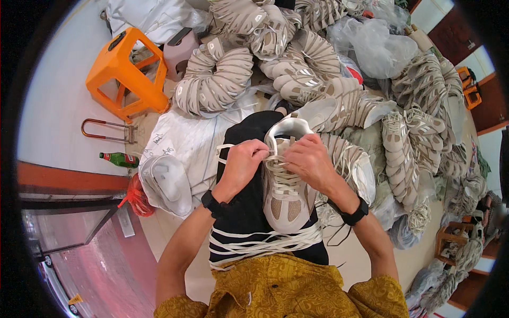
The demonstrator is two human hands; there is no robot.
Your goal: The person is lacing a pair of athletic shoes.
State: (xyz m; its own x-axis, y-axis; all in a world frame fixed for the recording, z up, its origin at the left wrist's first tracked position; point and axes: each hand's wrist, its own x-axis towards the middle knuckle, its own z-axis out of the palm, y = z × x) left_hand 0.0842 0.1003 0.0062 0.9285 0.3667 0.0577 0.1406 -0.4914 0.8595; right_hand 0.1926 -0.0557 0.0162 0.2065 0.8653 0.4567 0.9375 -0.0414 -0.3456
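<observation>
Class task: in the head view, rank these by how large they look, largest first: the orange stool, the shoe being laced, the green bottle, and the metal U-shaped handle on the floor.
1. Orange stool
2. Shoe, close behind; it sits nearer the camera, so this ranking is unsure
3. Metal U-shaped handle
4. Green bottle

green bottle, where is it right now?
In the head view the green bottle lies on its side on the floor at left, below the orange stool, just left of the white bag.
</observation>
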